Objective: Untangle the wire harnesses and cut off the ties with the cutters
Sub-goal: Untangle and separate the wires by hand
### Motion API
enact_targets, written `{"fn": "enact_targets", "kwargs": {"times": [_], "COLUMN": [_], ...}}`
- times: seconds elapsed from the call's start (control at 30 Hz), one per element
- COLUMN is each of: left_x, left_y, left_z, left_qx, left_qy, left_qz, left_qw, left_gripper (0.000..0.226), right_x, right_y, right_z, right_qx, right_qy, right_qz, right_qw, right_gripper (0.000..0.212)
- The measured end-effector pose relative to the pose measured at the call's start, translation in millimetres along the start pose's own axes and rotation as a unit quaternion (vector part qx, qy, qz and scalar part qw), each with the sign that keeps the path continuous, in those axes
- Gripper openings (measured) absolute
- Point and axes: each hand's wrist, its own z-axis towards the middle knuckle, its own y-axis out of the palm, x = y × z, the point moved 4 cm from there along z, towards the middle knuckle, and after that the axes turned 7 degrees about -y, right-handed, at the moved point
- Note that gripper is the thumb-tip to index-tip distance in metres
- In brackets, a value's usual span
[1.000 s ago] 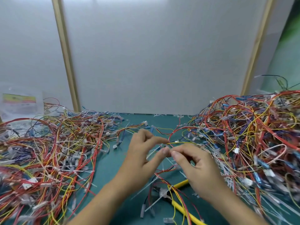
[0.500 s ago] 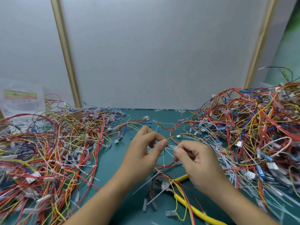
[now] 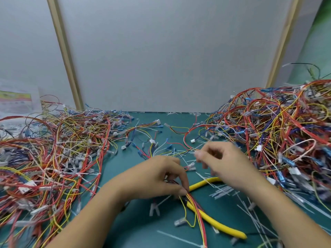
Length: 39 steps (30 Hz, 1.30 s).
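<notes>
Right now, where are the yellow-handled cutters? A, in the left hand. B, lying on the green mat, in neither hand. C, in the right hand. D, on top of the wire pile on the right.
B: the yellow-handled cutters lie on the green mat, while the left hand grips a wire bundle and the right hand pinches a thin wire.
</notes>
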Motion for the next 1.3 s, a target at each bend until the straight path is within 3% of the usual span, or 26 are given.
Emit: {"fn": "enact_targets", "kwargs": {"times": [0.1, 0.23, 0.33, 0.43, 0.57, 0.7, 0.8, 0.87, 0.93, 1.0, 1.13, 1.3], "left_x": [-3.6, -9.9, -7.1, -1.4, 9.1, 9.7, 1.8, -6.8, -15.9, -19.3, -18.5, -20.4], "left_y": [-6.4, -22.4, -27.2, -30.3, -21.3, -2.2, -2.4, -8.0, -13.8, -17.1, -10.5, -8.5], "left_z": [0.6, -2.8, -5.0, -9.4, -9.1, -2.0, 3.0, 3.9, 2.5, 0.8, 3.4, 6.4], "left_qx": [0.068, 0.238, 0.324, 0.380, 0.314, 0.237, 0.243, 0.268, 0.310, 0.342, 0.321, 0.246], "left_qy": [0.017, -0.009, -0.009, -0.001, 0.026, -0.010, -0.036, -0.071, -0.102, -0.108, -0.090, -0.097], "left_qz": [0.046, 0.052, 0.053, -0.019, -0.040, 0.039, -0.077, -0.199, -0.299, -0.339, -0.364, -0.446], "left_qw": [0.996, 0.970, 0.945, 0.925, 0.948, 0.971, 0.966, 0.940, 0.897, 0.870, 0.870, 0.855], "left_gripper": [0.003, 0.003, 0.004, 0.009, 0.024, 0.039, 0.027, 0.022, 0.020, 0.023, 0.024, 0.028], "right_x": [-3.2, -8.4, -10.2, -6.1, 0.4, -0.3, -6.0, -6.5, -9.3, -14.9, -27.1, -18.8], "right_y": [18.4, 27.2, 28.2, 22.9, 16.9, 22.3, 21.8, 16.4, 15.1, 26.5, 55.7, 49.3], "right_z": [-8.6, -17.5, -14.5, -5.7, 1.4, 1.0, 2.5, 3.0, 0.2, -5.0, -16.4, -14.8], "right_qx": [-0.188, -0.285, -0.252, -0.123, 0.002, 0.039, 0.033, 0.037, 0.019, -0.053, -0.198, -0.172], "right_qy": [0.042, 0.053, 0.071, 0.082, 0.097, 0.113, 0.113, 0.104, 0.075, 0.053, 0.035, 0.097], "right_qz": [0.027, 0.111, 0.160, 0.185, 0.223, 0.332, 0.420, 0.386, 0.276, 0.239, 0.244, 0.323], "right_qw": [0.981, 0.950, 0.952, 0.971, 0.970, 0.936, 0.900, 0.916, 0.958, 0.968, 0.949, 0.926], "right_gripper": [0.035, 0.027, 0.026, 0.026, 0.025, 0.038, 0.045, 0.037, 0.029, 0.033, 0.027, 0.011]}}
